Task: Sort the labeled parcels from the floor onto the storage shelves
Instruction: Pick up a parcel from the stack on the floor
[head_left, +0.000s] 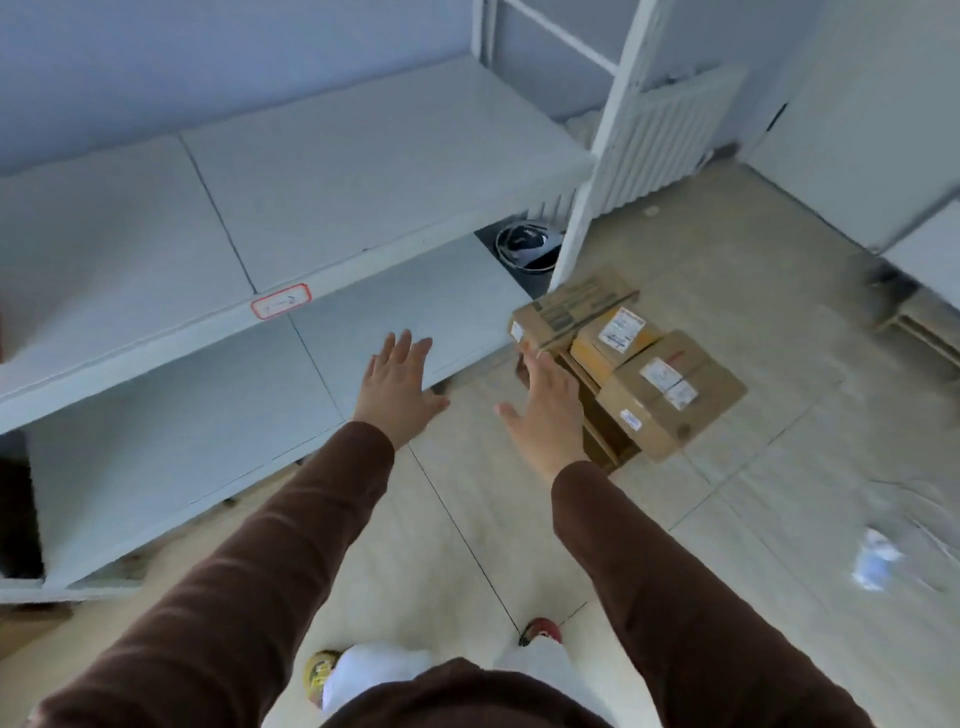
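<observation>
Reaching forward over the tiled floor (727, 291), both hands are spread flat with straight fingers and hold nothing. The left hand (397, 387) hovers above the front edge of the lower shelf (218, 415), beside its right end. The right hand (545, 408) stretches toward the parcels (623, 358), its fingertips at the near corner of the long box (558, 314); whether they touch it cannot be told. Three labeled cardboard boxes lie stacked on the floor just past the shelf's right end, ahead and right of both hands. A red-bordered tag (281, 300) sits on the upper shelf (337, 171) edge.
</observation>
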